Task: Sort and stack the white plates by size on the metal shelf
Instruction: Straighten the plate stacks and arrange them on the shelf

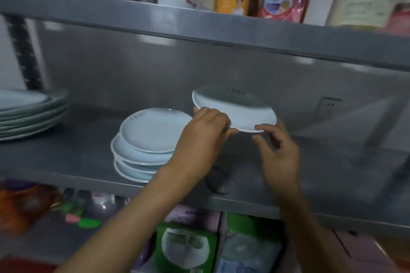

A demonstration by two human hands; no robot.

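Above the metal shelf [88, 162], both hands [206, 137] hold a tilted small plate [235, 108].

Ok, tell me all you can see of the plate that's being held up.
The held plate is small, round and white with a faint bluish cast, glazed like ceramic, with a shallow well and a raised rim. Dark marks sit near its far rim, too blurred to read. It is tilted, near edge low, raised above the shelf right of the small stack and apart from it. The left hand grips its near-left edge; the right hand pinches the near-right edge.
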